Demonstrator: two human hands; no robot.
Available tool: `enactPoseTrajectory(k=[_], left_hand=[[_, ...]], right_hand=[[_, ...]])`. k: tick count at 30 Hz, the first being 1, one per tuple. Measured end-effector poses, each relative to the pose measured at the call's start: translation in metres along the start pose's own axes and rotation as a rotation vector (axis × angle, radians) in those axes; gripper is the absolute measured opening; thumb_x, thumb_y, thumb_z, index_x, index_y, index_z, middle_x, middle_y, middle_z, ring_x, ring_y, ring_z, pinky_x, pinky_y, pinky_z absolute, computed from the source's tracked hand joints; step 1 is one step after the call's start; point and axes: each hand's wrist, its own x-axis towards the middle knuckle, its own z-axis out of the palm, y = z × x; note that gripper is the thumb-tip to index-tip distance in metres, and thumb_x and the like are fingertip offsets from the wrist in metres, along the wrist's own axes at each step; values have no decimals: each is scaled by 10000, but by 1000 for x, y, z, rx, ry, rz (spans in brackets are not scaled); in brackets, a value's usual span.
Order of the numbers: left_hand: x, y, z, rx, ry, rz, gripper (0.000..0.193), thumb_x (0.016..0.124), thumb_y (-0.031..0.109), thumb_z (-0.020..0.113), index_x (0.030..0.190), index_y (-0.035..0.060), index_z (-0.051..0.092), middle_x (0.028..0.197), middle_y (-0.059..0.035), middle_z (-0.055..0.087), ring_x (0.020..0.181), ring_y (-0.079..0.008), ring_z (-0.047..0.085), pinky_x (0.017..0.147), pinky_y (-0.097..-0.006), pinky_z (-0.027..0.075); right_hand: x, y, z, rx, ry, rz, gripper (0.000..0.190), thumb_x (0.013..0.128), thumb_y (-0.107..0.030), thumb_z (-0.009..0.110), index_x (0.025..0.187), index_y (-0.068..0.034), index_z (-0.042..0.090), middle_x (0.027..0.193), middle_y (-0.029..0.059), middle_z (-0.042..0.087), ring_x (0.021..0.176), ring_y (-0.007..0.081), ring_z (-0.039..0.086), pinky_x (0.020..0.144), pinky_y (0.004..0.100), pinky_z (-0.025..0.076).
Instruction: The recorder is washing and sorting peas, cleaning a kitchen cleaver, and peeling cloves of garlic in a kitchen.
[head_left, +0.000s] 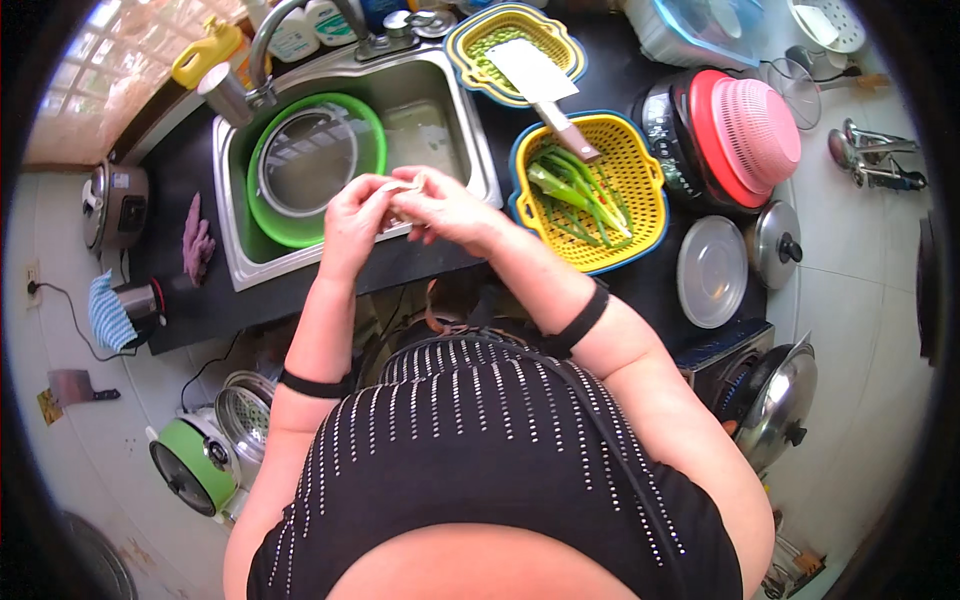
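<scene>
My left hand (354, 217) and my right hand (454, 208) meet over the front rim of the stainless-steel sink (480, 176). Between their fingertips is a small pale piece of food (403, 187); the fingers cover most of it, so its kind is unclear. Beyond my left hand, a green plastic basin (379, 131) sits in the sink with a round metal-rimmed vessel (311, 161) inside it. Right of my right hand stands a yellow plastic colander (637, 180) in a blue-rimmed bowl, holding green scallions (574, 187) and a thicker green stalk.
A cleaver (534, 71) bridges the two colanders, its blade over green beans or peas (499, 49) in the far one (566, 45). The faucet (262, 45) arches over the sink. A pink glove (196, 240) lies left; a pink basket (761, 124) and translucent lid (712, 271) are right.
</scene>
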Motion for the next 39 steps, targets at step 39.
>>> enactPoseTrajectory(k=[39], left_hand=[[-7, 12, -3, -119, -373, -112, 189, 829, 228, 658, 848, 47, 605, 698, 3, 592, 566, -45, 510, 498, -184, 378]], right_hand=[[-55, 3, 6, 232, 17, -24, 425, 955, -329, 433, 1300, -81, 427, 1001, 52, 605, 726, 119, 602, 596, 213, 471]])
